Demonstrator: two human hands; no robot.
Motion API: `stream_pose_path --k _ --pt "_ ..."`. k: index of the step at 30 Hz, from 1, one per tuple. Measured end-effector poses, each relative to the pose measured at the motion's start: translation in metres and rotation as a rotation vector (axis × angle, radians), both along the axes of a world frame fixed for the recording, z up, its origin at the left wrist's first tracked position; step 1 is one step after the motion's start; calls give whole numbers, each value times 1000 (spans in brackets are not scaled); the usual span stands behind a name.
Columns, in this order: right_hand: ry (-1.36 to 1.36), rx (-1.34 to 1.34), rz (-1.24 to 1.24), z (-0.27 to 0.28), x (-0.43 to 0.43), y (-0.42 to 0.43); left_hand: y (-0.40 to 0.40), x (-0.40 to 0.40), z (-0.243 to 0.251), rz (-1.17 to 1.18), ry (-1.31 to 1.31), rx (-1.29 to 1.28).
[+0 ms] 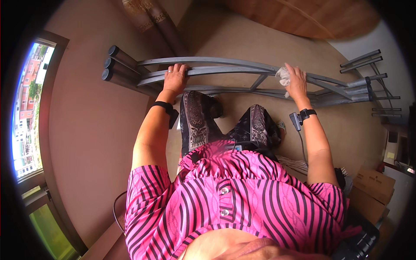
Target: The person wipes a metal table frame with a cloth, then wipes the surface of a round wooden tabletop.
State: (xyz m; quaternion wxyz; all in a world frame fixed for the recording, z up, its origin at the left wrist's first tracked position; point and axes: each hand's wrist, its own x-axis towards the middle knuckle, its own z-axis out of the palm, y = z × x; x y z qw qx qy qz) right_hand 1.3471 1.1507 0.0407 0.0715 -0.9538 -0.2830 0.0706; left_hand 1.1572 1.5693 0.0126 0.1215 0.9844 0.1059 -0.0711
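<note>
A folded grey metal stand frame (224,61) lies crosswise before my knees, made of several long flat bars and thick tubes. Dark caps close the tube ends at both sides. My left hand (176,79) curls its fingers over the middle bars near the left tubes. On the right part of the frame rests my right hand (296,83), with a crumpled white cloth (283,76) held at its thumb side against the metal. Part of the cloth is hidden by the hand, and how the tubes are joined cannot be seen clearly.
A window (31,107) and wall stand at my left, with a curtain (146,16) ahead. A round wooden tabletop (305,16) is at the far right. Beyond the frame's right end are thin metal legs (362,60). Cardboard boxes (373,183) sit at the lower right.
</note>
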Motion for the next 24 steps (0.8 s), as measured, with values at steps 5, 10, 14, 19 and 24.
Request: stream_pose_path --k 5,10,14,19,24 --pt "122 117 150 0 44 9 9 6 0 -5 -31 27" --pt "125 73 157 -3 46 9 -9 -10 -6 39 -122 51" --pt "122 95 184 -6 70 11 -14 9 -3 88 -179 33" --pt "106 140 116 -12 65 -9 -53 81 23 -192 48 67" --pt "-82 281 44 27 7 -17 -73 94 14 -182 177 136"
